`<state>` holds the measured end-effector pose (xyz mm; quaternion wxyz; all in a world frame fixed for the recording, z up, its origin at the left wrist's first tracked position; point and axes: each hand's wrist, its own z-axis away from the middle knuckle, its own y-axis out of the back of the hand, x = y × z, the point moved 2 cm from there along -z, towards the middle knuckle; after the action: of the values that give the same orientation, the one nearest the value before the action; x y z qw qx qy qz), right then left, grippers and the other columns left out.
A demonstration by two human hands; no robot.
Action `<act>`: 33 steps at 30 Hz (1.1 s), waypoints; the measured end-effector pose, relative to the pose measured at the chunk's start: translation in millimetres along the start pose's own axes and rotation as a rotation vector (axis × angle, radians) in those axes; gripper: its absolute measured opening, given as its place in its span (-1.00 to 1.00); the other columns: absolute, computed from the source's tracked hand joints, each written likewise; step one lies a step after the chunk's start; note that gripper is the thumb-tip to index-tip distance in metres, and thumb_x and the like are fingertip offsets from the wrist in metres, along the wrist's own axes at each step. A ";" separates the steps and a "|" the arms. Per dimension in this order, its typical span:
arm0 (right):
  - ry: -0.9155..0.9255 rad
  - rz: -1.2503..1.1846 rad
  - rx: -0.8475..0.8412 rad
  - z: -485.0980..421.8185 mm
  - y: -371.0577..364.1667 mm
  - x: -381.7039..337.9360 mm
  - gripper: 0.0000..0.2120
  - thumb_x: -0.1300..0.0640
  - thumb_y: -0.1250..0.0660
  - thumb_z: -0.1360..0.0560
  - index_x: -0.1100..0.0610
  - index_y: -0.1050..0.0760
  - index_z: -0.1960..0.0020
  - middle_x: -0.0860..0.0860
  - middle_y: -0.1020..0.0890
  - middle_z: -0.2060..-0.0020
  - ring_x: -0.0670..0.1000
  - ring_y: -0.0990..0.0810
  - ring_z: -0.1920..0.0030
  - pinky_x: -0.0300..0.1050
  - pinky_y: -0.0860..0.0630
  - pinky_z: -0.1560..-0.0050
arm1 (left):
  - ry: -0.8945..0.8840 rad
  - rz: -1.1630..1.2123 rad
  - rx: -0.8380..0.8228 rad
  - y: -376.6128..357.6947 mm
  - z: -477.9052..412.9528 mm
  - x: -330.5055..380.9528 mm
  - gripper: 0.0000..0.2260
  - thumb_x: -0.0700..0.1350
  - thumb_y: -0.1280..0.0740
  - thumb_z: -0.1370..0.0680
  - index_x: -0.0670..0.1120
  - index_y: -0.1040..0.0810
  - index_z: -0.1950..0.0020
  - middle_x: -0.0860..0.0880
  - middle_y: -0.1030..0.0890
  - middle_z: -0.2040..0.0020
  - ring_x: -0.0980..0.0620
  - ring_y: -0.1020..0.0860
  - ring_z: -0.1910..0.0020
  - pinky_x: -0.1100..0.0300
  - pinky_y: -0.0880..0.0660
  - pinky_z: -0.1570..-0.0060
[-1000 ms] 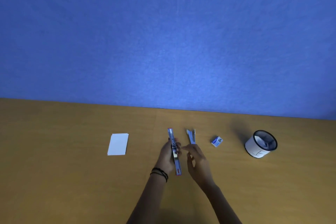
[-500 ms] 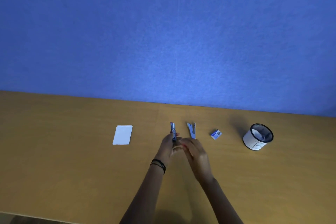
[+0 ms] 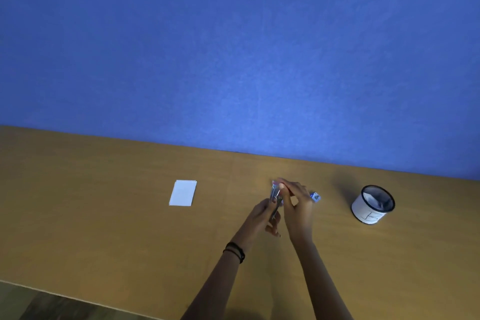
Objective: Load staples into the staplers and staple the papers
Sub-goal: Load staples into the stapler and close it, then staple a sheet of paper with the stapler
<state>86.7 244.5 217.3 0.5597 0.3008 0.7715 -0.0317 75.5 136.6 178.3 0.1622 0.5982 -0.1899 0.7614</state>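
We have the slim blue-and-silver metal stapler (image 3: 274,199) between both hands, a little above the tan wooden desk (image 3: 104,215) near its middle; it should be light, rigid and somewhat slick on its metal faces, with a hinge that will swing if we grip only one arm, so we judge the body sides near the hinge to be the safest hold. Our left hand (image 3: 262,218) wraps its lower end from the side, and our right hand (image 3: 296,205) lies over the top with fingers (image 3: 284,186) pressed along the upper arm. Whether the stapler is folded shut or holds staples we cannot tell. The second stapler is hidden behind the right hand. The small blue staple box (image 3: 315,197) peeks out beside that hand, partly covered. The white paper stack (image 3: 183,193) lies well apart to the left, and the white cylindrical cup with a dark rim (image 3: 373,204) to the right, its contents unclear.
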 end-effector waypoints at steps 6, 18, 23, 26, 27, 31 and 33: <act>-0.330 -0.156 0.076 0.6 7.9 11.3 -0.72 0.09 -0.12 -0.62 0.16 -0.56 -0.13 0.00 -0.53 -0.08 -0.08 -0.50 -0.13 -0.28 -0.37 -0.12 | -0.017 -0.111 0.014 -13.1 5.2 9.5 -0.76 0.05 -0.12 -0.64 -0.10 -0.43 -0.08 0.04 -0.37 0.37 0.17 -0.38 0.46 0.26 -0.55 0.37; -0.861 -0.901 -0.256 4.5 19.2 26.1 -0.33 -0.28 0.10 -0.56 0.22 -0.48 -0.22 0.08 -0.64 0.08 0.05 -0.58 0.06 0.00 -0.47 -0.06 | 0.054 -0.243 -0.076 -36.4 5.2 12.2 -0.70 0.03 -0.05 -0.66 -0.03 -0.36 -0.33 0.02 -0.43 0.36 0.16 -0.43 0.47 0.19 -0.60 0.30; -0.858 -0.984 -0.258 7.4 25.6 25.3 -0.39 -0.26 0.04 -0.56 0.23 -0.48 -0.12 0.09 -0.51 0.22 0.06 -0.48 0.21 -0.05 -0.42 0.15 | 0.026 -0.279 -0.031 -42.2 6.9 8.3 -0.65 0.08 -0.14 -0.62 -0.14 -0.42 -0.24 0.07 -0.51 0.40 0.11 -0.54 0.44 0.05 -0.60 0.20; -0.862 -1.039 -0.234 9.3 31.4 26.4 -0.50 -0.23 -0.03 -0.55 0.16 -0.52 0.00 0.00 -0.57 0.33 -0.02 -0.57 0.38 -0.18 -0.53 0.38 | -0.052 -0.448 -0.041 -47.3 8.0 7.6 -0.73 0.05 -0.23 -0.59 -0.06 -0.42 -0.21 0.07 -0.54 0.40 0.07 -0.54 0.41 -0.02 -0.57 0.17; -0.863 -1.053 -0.224 9.7 33.1 27.5 -0.54 -0.22 -0.06 -0.54 0.13 -0.52 0.02 -0.03 -0.60 0.36 -0.05 -0.58 0.42 -0.21 -0.54 0.42 | -0.074 -0.537 -0.028 -49.2 7.9 7.6 -0.72 0.04 -0.23 -0.59 -0.03 -0.40 -0.26 0.05 -0.56 0.38 0.05 -0.55 0.39 -0.01 -0.56 0.17; -0.837 -1.027 -0.242 10.6 38.3 32.1 -0.55 -0.21 -0.11 -0.51 0.14 -0.55 0.02 -0.04 -0.62 0.37 -0.06 -0.59 0.42 -0.19 -0.54 0.48 | -0.122 -0.863 0.057 -58.6 8.1 7.6 -0.59 0.03 -0.14 -0.62 0.00 -0.21 -0.46 -0.05 -0.61 0.25 0.04 -0.57 0.33 0.07 -0.53 0.22; -0.823 -1.018 -0.213 11.0 40.8 34.0 -0.56 -0.19 -0.15 -0.49 0.17 -0.56 0.02 -0.03 -0.62 0.37 -0.08 -0.60 0.40 -0.21 -0.57 0.41 | -0.132 -0.928 0.098 -63.5 8.7 6.4 -0.60 0.04 -0.11 -0.63 -0.01 -0.20 -0.45 -0.07 -0.63 0.20 0.02 -0.58 0.30 0.07 -0.52 0.25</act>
<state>109.8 288.3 194.9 0.7506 -0.1948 0.5395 -0.3281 111.6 188.1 192.4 0.4444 0.6741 0.1240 0.5768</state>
